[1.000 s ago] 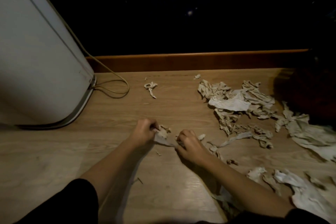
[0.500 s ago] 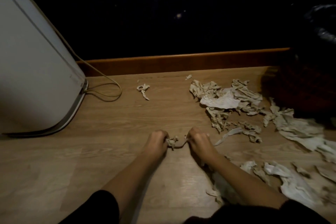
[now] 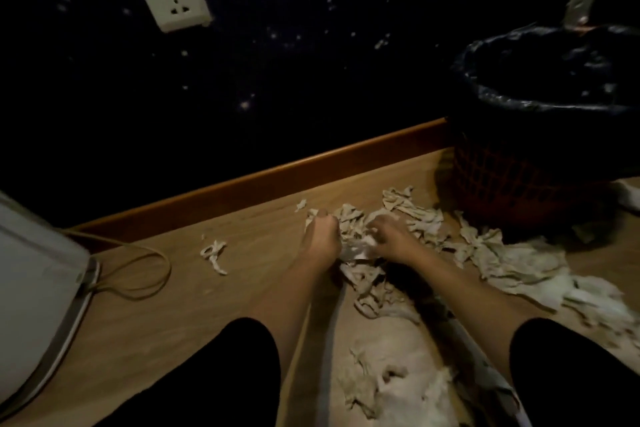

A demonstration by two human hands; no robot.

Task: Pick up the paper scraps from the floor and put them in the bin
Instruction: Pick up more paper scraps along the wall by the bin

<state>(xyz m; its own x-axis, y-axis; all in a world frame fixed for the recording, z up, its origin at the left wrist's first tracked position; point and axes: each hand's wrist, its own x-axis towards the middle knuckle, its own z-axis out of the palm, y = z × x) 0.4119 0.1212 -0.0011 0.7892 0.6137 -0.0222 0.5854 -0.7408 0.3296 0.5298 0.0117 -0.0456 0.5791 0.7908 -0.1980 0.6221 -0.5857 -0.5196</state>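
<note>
The task is at an early stage, judged by the amount of material on the floor. Torn, crumpled beige paper scraps [image 3: 391, 274] cover the light wood-grain floor [image 3: 180, 315] from the centre out to the right and towards the near edge. One separate twisted scrap [image 3: 214, 255] lies well apart to the left, near a thin looped cable [image 3: 145, 274]. The dark mesh bin with a black plastic liner [image 3: 540, 135] stands at the right, against the wooden skirting board [image 3: 242, 185]; its contents cannot be made out.

The left hand [image 3: 320, 236] is curled closed on scraps at the far left edge of the pile. The right hand [image 3: 389, 236] is partly curled, fingers pressed into the pile beside it; whether it grips anything cannot be told. The gathered scraps lie between and beneath both hands, on the floor, near the bin.
</note>
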